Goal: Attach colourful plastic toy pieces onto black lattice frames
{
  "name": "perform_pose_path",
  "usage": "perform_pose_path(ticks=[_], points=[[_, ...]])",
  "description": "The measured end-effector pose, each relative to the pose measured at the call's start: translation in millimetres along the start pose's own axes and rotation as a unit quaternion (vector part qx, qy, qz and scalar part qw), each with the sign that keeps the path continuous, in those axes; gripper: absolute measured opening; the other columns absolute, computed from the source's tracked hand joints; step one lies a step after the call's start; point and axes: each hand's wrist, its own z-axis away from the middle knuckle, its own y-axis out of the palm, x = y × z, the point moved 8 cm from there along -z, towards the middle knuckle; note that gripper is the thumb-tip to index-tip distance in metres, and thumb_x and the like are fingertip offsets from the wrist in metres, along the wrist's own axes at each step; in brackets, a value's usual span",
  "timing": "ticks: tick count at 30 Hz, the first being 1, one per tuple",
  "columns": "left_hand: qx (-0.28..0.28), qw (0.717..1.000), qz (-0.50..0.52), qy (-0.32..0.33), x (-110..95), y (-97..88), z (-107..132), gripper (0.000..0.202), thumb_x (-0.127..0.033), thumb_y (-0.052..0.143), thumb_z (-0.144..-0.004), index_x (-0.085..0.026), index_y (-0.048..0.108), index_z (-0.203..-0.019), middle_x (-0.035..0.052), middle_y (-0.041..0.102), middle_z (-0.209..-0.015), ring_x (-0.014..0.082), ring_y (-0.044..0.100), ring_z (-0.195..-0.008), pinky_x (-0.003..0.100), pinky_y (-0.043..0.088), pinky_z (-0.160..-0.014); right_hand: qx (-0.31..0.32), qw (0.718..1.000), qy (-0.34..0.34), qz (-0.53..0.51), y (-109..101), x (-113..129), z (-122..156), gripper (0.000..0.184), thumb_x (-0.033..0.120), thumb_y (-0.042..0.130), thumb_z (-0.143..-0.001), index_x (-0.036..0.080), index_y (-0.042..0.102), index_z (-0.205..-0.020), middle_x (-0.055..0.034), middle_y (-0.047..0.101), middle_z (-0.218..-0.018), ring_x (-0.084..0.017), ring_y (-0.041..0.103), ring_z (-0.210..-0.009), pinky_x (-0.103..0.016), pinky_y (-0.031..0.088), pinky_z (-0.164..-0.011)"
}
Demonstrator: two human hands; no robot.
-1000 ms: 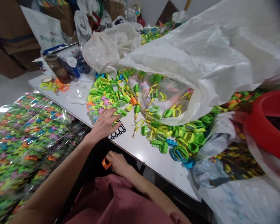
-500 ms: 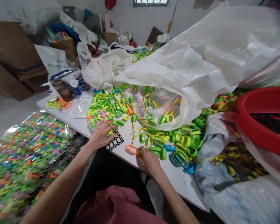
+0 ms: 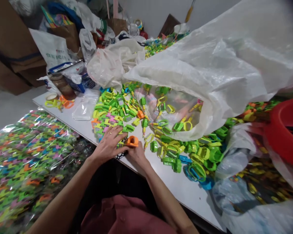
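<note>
My left hand (image 3: pixel 110 145) lies palm down at the table's front edge, fingers stretched over a black honeycomb-patterned grid (image 3: pixel 121 155) and the nearest small plastic pieces. Close beside it, my right hand (image 3: pixel 138 155) is closed on an orange loop-shaped plastic piece (image 3: pixel 132 141), held upright over the grid. The hands hide most of the grid. Beyond my left fingers are rows of green, yellow, pink and orange pieces (image 3: pixel 109 118). A yellow loop piece (image 3: pixel 148 139) rests on the table just right of my right hand.
A large translucent plastic bag (image 3: pixel 197 70) opens over heaped green and yellow loop pieces (image 3: pixel 200 149). At right stands a red basin (image 3: pixel 283 136). Scissors (image 3: pixel 67 102), a jar (image 3: pixel 62 86) and a blue basket (image 3: pixel 80 83) sit at left. Bagged colourful pieces (image 3: pixel 31 162) lie below the table.
My right hand has picked the orange loop piece off the table and carried it left, up beside my left hand. My left hand stays over the grid. The view has tilted down slightly.
</note>
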Motion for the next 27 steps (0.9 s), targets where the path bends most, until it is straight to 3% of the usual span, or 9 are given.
perform_pose_path(ticks=[3, 8, 12, 21, 27], points=[[-0.014, 1.000, -0.003, -0.004, 0.3, 2.5, 0.5, 0.039, -0.042, 0.061, -0.091, -0.020, 0.062, -0.123, 0.0170, 0.057, -0.133, 0.0334, 0.047, -0.131, 0.055, 0.035, -0.113, 0.041, 0.997, -0.040, 0.050, -0.1, 9.4, 0.6, 0.023, 0.025, 0.047, -0.086, 0.015, 0.064, -0.099, -0.0098, 0.068, -0.093, -0.023, 0.063, -0.084, -0.034, 0.051, -0.081], [-0.007, 0.999, -0.035, -0.004, 6.5, 5.9, -3.3, 0.037, -0.037, 0.058, -0.093, -0.026, 0.062, -0.127, 0.0165, 0.054, -0.135, 0.0349, 0.046, -0.131, 0.057, 0.036, -0.110, 0.097, 0.986, -0.039, 0.128, 9.0, 21.4, -13.4, 0.033, 0.016, 0.048, -0.083, 0.015, 0.059, -0.114, -0.0128, 0.067, -0.112, -0.024, 0.063, -0.101, -0.034, 0.051, -0.088], [0.006, 0.998, -0.064, -0.020, 17.1, 2.2, -10.1, 0.037, -0.040, 0.051, -0.095, -0.022, 0.062, -0.126, 0.0179, 0.054, -0.132, 0.0357, 0.046, -0.130, 0.057, 0.037, -0.109, 0.120, 0.981, -0.048, 0.144, 16.0, 30.4, -29.3, 0.039, 0.012, 0.047, -0.082, 0.014, 0.057, -0.120, -0.0137, 0.065, -0.118, -0.024, 0.062, -0.107, -0.034, 0.050, -0.092], [-0.034, 0.998, 0.000, -0.056, 14.0, 0.0, -2.2, 0.037, -0.046, 0.052, -0.095, -0.019, 0.061, -0.119, 0.0140, 0.062, -0.126, 0.0294, 0.053, -0.124, 0.050, 0.038, -0.110, 0.068, 0.991, -0.036, 0.108, 8.7, 22.5, -9.2, 0.023, 0.023, 0.047, -0.092, 0.014, 0.061, -0.108, -0.0104, 0.067, -0.100, -0.022, 0.063, -0.089, -0.033, 0.051, -0.083], [-0.066, 0.997, 0.020, -0.038, 13.6, -6.9, -2.6, 0.033, -0.043, 0.054, -0.094, -0.018, 0.061, -0.114, 0.0140, 0.063, -0.122, 0.0290, 0.054, -0.123, 0.049, 0.040, -0.109, 0.097, 0.980, -0.019, 0.172, 16.8, 24.8, -17.0, 0.031, 0.018, 0.047, -0.087, 0.016, 0.060, -0.115, -0.0116, 0.065, -0.109, -0.023, 0.062, -0.096, -0.033, 0.050, -0.083]])
